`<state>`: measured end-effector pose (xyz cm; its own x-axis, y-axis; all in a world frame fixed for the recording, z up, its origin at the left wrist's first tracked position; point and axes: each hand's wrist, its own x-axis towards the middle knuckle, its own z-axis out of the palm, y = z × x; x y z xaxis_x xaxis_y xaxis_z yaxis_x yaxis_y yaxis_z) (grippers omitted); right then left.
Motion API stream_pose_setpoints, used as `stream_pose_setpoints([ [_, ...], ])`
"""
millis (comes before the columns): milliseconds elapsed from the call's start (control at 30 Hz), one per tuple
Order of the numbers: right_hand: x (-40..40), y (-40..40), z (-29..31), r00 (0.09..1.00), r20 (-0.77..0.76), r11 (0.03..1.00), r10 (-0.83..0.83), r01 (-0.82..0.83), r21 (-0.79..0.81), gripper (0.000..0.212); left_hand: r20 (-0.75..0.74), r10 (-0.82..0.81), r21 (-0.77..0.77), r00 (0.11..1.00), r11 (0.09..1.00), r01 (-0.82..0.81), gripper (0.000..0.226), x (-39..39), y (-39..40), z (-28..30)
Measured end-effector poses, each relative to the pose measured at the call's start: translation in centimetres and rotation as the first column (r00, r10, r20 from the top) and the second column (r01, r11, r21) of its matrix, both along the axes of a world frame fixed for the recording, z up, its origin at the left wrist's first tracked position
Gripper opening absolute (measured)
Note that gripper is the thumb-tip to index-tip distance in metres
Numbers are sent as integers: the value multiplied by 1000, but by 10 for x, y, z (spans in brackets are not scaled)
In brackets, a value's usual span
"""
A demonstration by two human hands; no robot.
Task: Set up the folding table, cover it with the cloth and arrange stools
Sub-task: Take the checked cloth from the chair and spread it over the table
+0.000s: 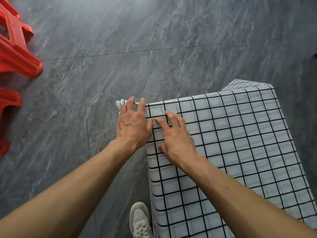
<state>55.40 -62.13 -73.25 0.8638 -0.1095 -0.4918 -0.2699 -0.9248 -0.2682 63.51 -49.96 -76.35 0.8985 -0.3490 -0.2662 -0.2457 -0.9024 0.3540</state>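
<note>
A white cloth with a black grid point(240, 134) lies over the table, whose surface is fully hidden beneath it. My left hand point(133, 124) rests on the cloth's near-left corner, where the fabric bunches and sticks out past the edge. My right hand point(175, 134) lies flat on the cloth just beside it, fingers spread and thumb touching the left hand. Red plastic stools point(15, 54) stand at the left edge of the view, apart from the table.
Grey marbled floor tiles point(120, 48) stretch all around. My white sneaker point(139, 220) stands at the bottom, close to the hanging side of the cloth.
</note>
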Motion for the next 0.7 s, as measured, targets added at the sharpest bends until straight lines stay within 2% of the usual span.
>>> stream_pose_setpoints([
  [67,-2,-1,-2,1000,13,999,-28,28,22,84,124,-115,34,986,993,111,63,-3,-5,3],
  [167,-4,-1,-7,998,41,999,-43,41,26,88,237,-265,-6,935,962,274,48,-9,-13,2],
  [233,-2,-3,-11,994,101,999,-53,52,8,92,227,-309,-50,923,943,328,45,-14,-18,2],
  [300,0,-5,-13,985,165,999,-53,54,-1,92,195,-319,-45,927,941,334,52,-17,-21,2],
  [467,-12,-22,-7,939,320,990,-126,99,99,61,159,-288,5,944,957,291,48,-18,-29,6],
  [567,-35,-47,-5,940,300,986,-165,151,70,61,166,-303,45,938,953,300,47,-21,-31,11],
  [700,-76,-85,-7,967,163,980,-197,201,-11,70,156,-353,176,922,929,326,69,-40,-40,14],
])
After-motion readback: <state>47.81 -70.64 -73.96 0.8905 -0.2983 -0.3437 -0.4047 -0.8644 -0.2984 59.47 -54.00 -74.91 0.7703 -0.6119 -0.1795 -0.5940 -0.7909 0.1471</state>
